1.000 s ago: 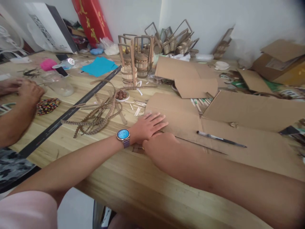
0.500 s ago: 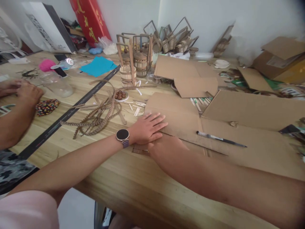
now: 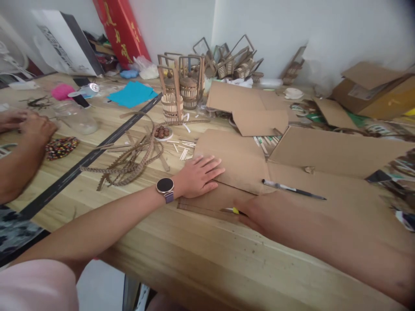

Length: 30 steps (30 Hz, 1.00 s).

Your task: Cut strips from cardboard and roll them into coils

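My left hand [image 3: 201, 176] lies flat with fingers spread on the brown cardboard [image 3: 238, 162], a watch on its wrist. Close by on the right, my right hand [image 3: 254, 211] is closed around a utility knife [image 3: 236, 211]. Only a bit of its yellow body and a thin tip show; the rest is hidden in the hand. The tip is at a narrow cardboard strip [image 3: 201, 207] along the near edge of the cardboard. A dark slit runs between this strip and the larger sheet. Beyond my right hand, a black pen [image 3: 293, 189] rests on the cardboard.
Braided brown strips [image 3: 136, 162] lie left of my hands, near a dish of brown beads [image 3: 162, 132] and short pale sticks [image 3: 184, 149]. Small lidded baskets [image 3: 173, 103] stand farther back. At the left, another person's hands [image 3: 34, 125] are beside a beaded piece [image 3: 61, 148].
My right hand has moved right and toward me along the cardboard's near edge, away from my left hand. The yellow knife now shows. My left hand stays pressed in place.
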{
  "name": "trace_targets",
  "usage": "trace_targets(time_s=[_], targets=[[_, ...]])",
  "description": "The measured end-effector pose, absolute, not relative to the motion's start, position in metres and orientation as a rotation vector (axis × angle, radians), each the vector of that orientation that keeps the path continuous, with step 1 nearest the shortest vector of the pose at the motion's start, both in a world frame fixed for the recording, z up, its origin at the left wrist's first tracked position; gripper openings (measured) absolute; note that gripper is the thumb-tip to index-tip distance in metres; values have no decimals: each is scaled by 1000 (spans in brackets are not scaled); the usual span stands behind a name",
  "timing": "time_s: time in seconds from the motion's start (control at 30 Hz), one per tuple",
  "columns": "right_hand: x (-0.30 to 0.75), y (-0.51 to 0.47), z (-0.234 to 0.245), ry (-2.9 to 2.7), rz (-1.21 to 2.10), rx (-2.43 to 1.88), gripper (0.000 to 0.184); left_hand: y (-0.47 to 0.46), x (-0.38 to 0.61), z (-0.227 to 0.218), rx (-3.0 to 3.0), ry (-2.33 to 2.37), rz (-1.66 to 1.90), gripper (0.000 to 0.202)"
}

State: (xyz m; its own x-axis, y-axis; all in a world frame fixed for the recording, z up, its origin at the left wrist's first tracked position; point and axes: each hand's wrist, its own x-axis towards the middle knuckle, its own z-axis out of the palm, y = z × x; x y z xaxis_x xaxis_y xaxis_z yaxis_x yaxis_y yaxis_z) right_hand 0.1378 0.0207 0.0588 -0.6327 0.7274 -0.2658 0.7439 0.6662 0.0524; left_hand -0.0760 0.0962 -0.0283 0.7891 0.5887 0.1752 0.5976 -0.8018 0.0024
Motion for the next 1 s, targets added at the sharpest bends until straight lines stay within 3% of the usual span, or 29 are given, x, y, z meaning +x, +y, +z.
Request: trace_targets(time_s=[0.23, 1.0], targets=[[77, 24, 42, 2714, -36, 992, 14, 98, -77, -31, -2892, -939, -290, 51], [45, 32, 56, 2581, -53, 857, 21, 103, -77, -36, -2895, -912, -270, 53]])
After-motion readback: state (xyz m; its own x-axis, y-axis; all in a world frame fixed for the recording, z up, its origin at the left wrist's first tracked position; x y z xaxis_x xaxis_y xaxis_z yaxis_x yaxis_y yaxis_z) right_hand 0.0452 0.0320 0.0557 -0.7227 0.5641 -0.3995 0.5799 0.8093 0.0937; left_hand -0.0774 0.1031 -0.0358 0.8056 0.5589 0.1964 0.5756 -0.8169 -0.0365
